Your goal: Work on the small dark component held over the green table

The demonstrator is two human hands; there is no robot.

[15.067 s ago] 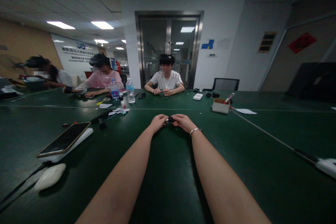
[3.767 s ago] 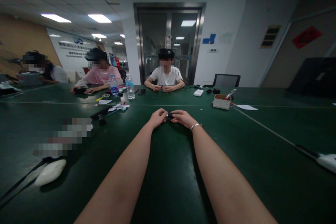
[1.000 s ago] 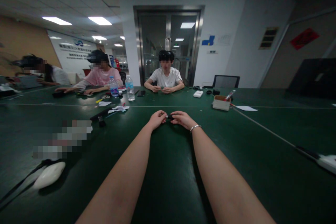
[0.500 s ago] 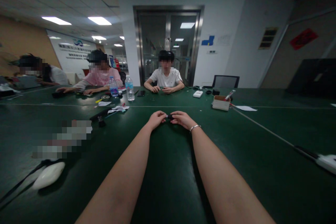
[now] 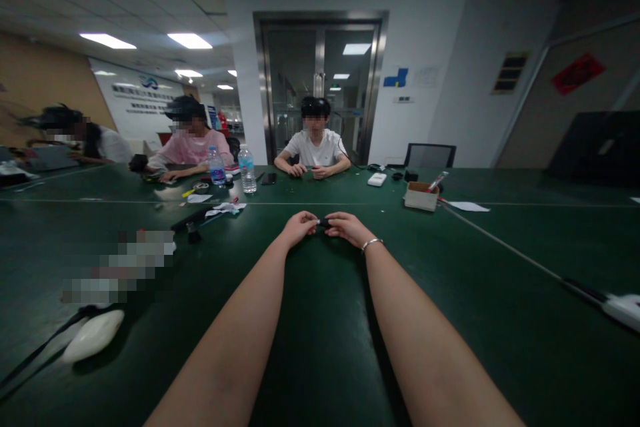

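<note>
Small, stubby black object with a bright, silvery left end (image 5: 324, 222): held between the two hands, over the glossy dark-green table (image 5: 325, 320), centred ahead of the wearer. Whether it rests on the surface is unclear.

Grip: left hand (image 5: 301, 227) pinches the silvery end between thumb and fingertips; right hand (image 5: 349, 227), with a shiny silver-coloured bracelet (image 5: 373, 244) at its wrist, pinches the black end. Fingers hide much of the object; exact contact points not resolved.

Handling (judgement): probably light, given its size; fingertip force should suffice. Body looks stiff, likely hard plastic; bright end possibly metal, so smoother and more apt to slip. Fragility cannot be told; avoid bending across the middle.

Where to hold: black part for the firmer purchase, bright end lightly at its sides, both pinches in line along the length. Little free surface shows between the fingertips, so regrasping would be tight.
</note>
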